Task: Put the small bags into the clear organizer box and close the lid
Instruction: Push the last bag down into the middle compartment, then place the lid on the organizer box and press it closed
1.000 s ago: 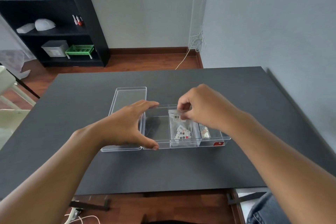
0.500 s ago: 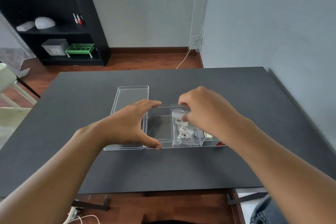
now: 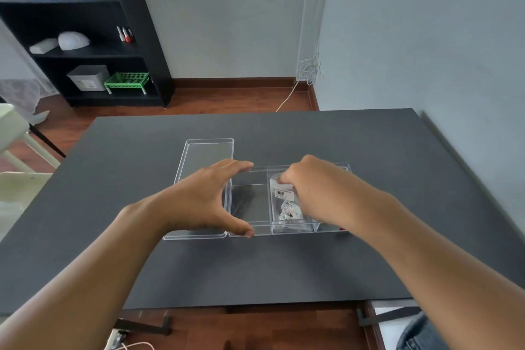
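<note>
A clear organizer box (image 3: pixel 250 231) with three compartments sits on the black table. My left hand (image 3: pixel 204 199) grips its left end, fingers on the far rim and thumb on the near rim. My right hand (image 3: pixel 312 187) reaches into the middle compartment, fingers pinched on a small clear bag (image 3: pixel 284 202) with a barcode label and tiny star-shaped pieces inside. The left compartment holds nothing. My right wrist hides most of the right compartment; only a bit of red shows at its near corner. The clear lid (image 3: pixel 207 150) lies flat, touching the box's left side.
The black table (image 3: pixel 284 264) runs to a grey wall on the right. Beyond its far edge is a wooden floor with a black shelf unit (image 3: pixel 85 37) holding a green basket. A pale chair (image 3: pixel 14 150) stands at the left.
My right hand has pushed the small bag lower into the middle compartment. My left hand has kept its hold on the box's left end.
</note>
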